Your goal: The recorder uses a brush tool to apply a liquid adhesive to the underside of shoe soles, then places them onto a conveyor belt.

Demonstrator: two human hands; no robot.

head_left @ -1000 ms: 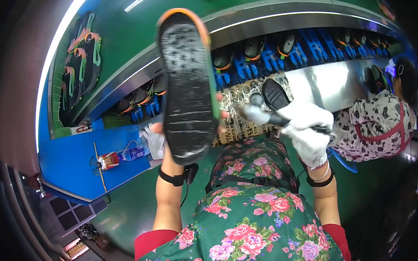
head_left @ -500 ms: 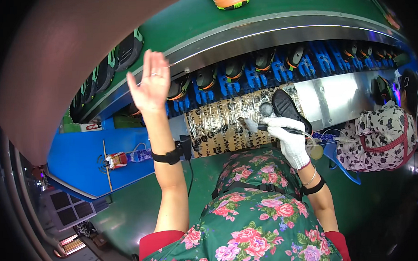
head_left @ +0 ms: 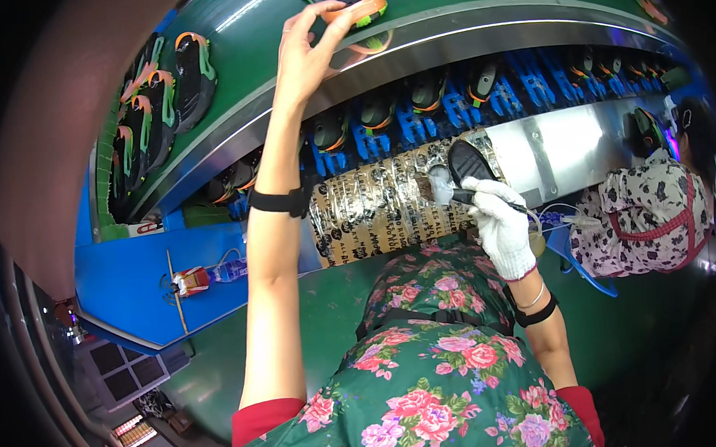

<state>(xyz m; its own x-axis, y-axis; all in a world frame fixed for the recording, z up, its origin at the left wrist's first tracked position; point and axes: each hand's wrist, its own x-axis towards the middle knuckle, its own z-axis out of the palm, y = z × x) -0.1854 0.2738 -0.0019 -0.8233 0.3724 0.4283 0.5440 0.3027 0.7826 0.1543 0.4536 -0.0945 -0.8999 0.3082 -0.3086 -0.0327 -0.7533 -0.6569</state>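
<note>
Orange-rimmed sole (head_left: 358,11) at the very top of the view, lying on the green belt (head_left: 247,56), its far end cut off by the frame; it is met there by the bare left hand (head_left: 306,46), the arm stretched well forward, thumb and forefinger parted around the near end of the rim; whether a firm grip is made cannot be told. By the gloved right hand (head_left: 502,225) a brush (head_left: 463,196) is held, fingers closed round its dark handle, its head pointed left over the table (head_left: 358,219), just beside a small round pot (head_left: 438,170); beyond the glove a black sole (head_left: 469,159) is seen lying, its lower end hidden by the fingers.

For this reach to be done well, the rim alone would best be pinched, thumb and forefinger on opposite sides, so that the flat face is left clean; the grip ought to be settled before any weight is taken at such a stretch; the brush is best kept low by the pot, lest the black sole be smeared.

Farther out, trimmed soles (head_left: 198,87) are lined up at left; shoe pieces are carried by blue racks (head_left: 370,145); at right, another person's patterned garment (head_left: 649,219) is glimpsed.
</note>
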